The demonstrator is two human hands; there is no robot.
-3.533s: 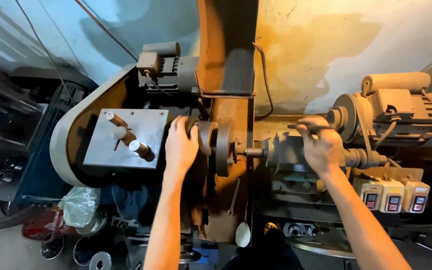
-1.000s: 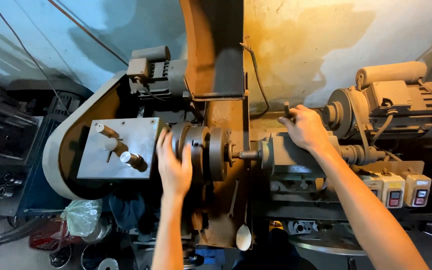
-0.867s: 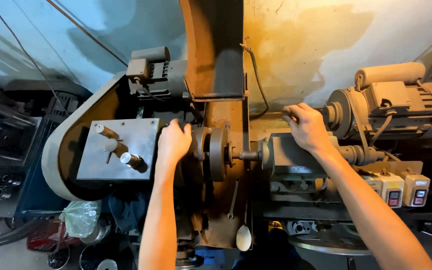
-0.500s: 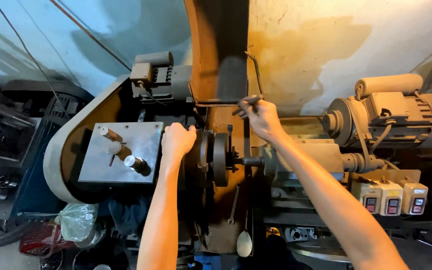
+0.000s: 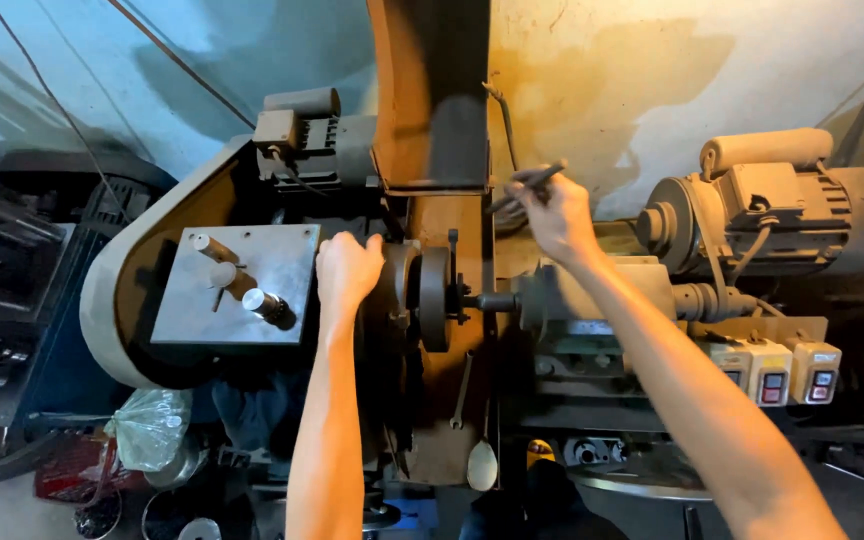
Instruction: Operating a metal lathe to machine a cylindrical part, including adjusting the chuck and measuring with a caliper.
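Head view shows the left hand clenched on the round chuck at the machine's middle, surely heavy, rigid steel best gripped by its rim. The right hand, farther right, pinches a thin, stiff metal rod; its lower end is hidden by the fingers.

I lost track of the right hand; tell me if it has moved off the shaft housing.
Yes. The right hand has left the housing beside the motor, going up and left toward the orange guard, gripping a thin rod.
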